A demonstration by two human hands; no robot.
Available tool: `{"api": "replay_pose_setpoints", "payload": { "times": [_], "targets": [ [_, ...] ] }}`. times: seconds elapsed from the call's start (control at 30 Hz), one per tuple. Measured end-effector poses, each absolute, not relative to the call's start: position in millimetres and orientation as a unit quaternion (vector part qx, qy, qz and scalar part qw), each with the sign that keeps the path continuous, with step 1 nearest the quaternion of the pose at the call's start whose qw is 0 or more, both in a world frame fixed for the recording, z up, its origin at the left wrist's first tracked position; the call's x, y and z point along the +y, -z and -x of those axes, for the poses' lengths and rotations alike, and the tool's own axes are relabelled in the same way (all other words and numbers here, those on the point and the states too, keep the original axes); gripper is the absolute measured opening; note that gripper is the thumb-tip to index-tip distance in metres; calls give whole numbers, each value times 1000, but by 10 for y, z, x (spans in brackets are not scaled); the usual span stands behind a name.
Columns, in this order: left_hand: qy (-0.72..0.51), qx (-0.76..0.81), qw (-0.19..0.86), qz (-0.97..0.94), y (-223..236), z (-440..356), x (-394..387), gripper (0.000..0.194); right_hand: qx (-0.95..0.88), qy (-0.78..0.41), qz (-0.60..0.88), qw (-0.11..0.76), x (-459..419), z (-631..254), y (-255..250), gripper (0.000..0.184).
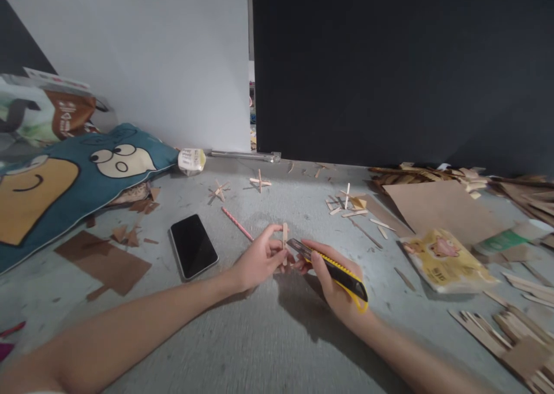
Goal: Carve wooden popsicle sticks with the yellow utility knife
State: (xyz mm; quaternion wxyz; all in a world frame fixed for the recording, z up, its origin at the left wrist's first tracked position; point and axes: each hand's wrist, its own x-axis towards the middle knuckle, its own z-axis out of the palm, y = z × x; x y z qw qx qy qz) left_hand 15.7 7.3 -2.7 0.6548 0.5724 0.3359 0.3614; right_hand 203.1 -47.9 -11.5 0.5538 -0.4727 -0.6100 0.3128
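Pinching a small wooden stick [285, 232] between thumb and fingers, the left hand [259, 261] holds it mid-table, its long axis running away from the person, far end towards the panels. The right hand [338, 295] is wrapped around one yellow-and-black utility knife [346, 278], which slants forward and left, its blade at the stick's right edge (whether they touch, I cannot tell). One phone [193, 247] lies left of the left hand, and one pink straw [237, 223] just beyond it. Two crossed-stick pieces [260, 182] sit farther off, towards the white panel [173, 65]. Bare grey tabletop [246, 348] shows between the forearms; on the right, one yellow packet [445, 261] bounds the room beside the knife hand.
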Motion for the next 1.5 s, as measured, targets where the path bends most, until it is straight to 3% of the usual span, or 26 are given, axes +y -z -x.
{"api": "replay_pose_setpoints", "payload": {
  "times": [0.33,0.6,0.8,1.0,1.23,1.5],
  "targets": [
    [-347,360,636,-588,45,-144,74,50,-647,-254,495,521,-508,-2000,80,40],
    [-343,359,636,-591,108,-141,82,55,-655,-248,491,519,-521,-2005,76,38],
    [-338,363,621,-607,141,-145,83,48,-661,-250,479,520,-524,-1990,114,36],
    [-326,364,569,-661,105,-135,90,39,-587,-356,485,541,-481,-2011,150,37],
    [-340,348,592,-642,44,-135,104,39,-480,-486,470,559,-390,-2054,237,43],
    [-340,360,616,-613,80,-145,160,40,-475,-522,454,544,-379,-2065,216,42]
  ]
}}
